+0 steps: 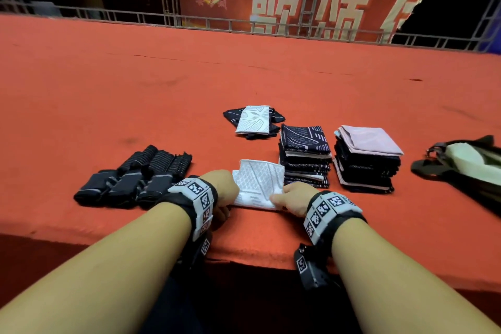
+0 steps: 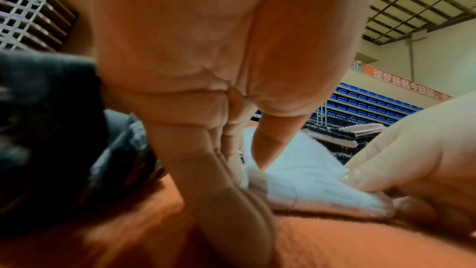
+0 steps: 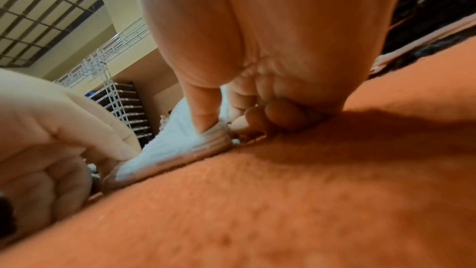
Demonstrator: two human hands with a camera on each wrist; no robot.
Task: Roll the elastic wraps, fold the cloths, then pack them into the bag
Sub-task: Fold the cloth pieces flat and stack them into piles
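Both hands on a white cloth (image 1: 259, 184) at the near edge of the red counter (image 1: 108, 95), fold in progress; left hand (image 1: 222, 187) pinches the near-left corner, thumb on top and fingers curled under, right hand (image 1: 294, 198) pinches the near-right corner the same way, seen close in the right wrist view where the thumb (image 3: 203, 109) presses the cloth's folded edge (image 3: 180, 146) onto the counter. Cloth lies flat, already doubled by the look of the layered edge, patterned side up. Step judged: another fold of this cloth, probably bringing the near edge up and over to the far edge. To do it well: keep both pinches level so the edge stays straight, lift both corners together, lay them on the far corners, then smooth flat so it matches the stacked ones. Two stacks of folded cloths (image 1: 305, 154) (image 1: 368, 157) sit just right of it, a few loose folded cloths (image 1: 253, 122) further back; finished one likely goes on a stack. Rolled black wraps (image 1: 130, 179) lie in a row to the left, touching the left wrist area, so watch not to knock them. Bag (image 1: 466, 165) at far right, open, packing not started as far as visible. Risk: thin cloth slips or skews if one hand leads
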